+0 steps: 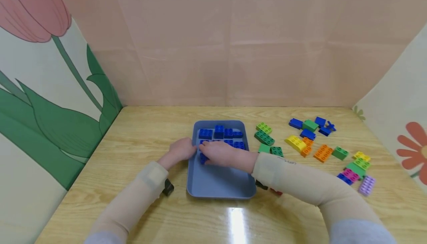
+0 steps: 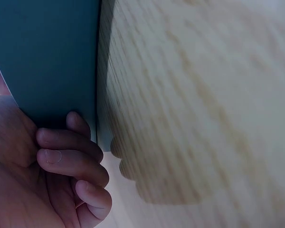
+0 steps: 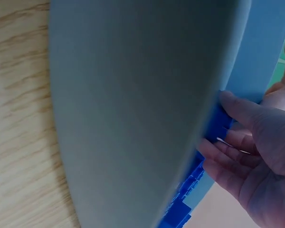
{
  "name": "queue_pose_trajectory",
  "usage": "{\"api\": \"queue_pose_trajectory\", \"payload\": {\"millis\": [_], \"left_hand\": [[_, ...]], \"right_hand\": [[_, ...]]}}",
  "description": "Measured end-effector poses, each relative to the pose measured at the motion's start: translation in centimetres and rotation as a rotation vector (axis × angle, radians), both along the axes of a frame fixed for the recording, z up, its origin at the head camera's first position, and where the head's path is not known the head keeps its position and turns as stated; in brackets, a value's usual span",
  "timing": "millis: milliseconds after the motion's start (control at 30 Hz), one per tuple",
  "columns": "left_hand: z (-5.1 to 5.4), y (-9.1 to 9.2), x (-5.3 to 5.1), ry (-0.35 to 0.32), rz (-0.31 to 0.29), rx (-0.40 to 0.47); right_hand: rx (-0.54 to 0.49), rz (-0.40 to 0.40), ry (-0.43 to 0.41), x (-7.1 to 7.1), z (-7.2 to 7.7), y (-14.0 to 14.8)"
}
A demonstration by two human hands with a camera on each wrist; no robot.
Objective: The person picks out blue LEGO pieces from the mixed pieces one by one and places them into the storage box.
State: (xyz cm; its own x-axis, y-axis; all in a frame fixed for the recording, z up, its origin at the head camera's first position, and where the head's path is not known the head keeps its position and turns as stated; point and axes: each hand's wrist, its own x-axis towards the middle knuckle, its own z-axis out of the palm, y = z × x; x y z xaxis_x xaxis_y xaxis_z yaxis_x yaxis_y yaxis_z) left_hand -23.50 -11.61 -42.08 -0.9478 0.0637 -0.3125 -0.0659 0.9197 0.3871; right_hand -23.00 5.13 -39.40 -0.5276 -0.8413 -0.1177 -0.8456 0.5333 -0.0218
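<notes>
A blue-grey tray (image 1: 220, 186) lies on the wooden table, with several blue toy building bricks (image 1: 205, 133) in rows across its far half. My left hand (image 1: 182, 149) holds the tray's left rim, its fingers curled against the outer wall in the left wrist view; the thumb is hidden there. Inside the tray my right hand (image 1: 218, 153) pinches a blue brick (image 3: 217, 124) between thumb and fingers, near the left wall. Part of the brick rows is covered by this hand. The tray's wall fills much of the right wrist view.
Right of the tray lie loose bricks: green ones (image 1: 264, 137), a yellow arched one (image 1: 295, 143), an orange one (image 1: 323, 153), blue ones (image 1: 307, 134) and a purple one (image 1: 367, 185). A black piece (image 1: 168, 187) sits beside the left forearm. Dark and red pieces show under the right forearm.
</notes>
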Motion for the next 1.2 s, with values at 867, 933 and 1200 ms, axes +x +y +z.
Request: {"api": "queue_pose_trajectory", "payload": {"millis": [867,933,1200], "left_hand": [[0.1,-0.3,0.4,0.032,-0.011,0.021],[0.1,-0.4,0.5,0.031,-0.010,0.024],[0.2,-0.4,0.6,0.032,-0.005,0.036]], "right_hand": [[-0.229,-0.234,0.104,-0.7,7.0,14.9],[-0.212,-0.266,0.114,-0.7,7.7,16.8],[-0.151,-0.412,0.094,-0.8,9.3,23.2]]}}
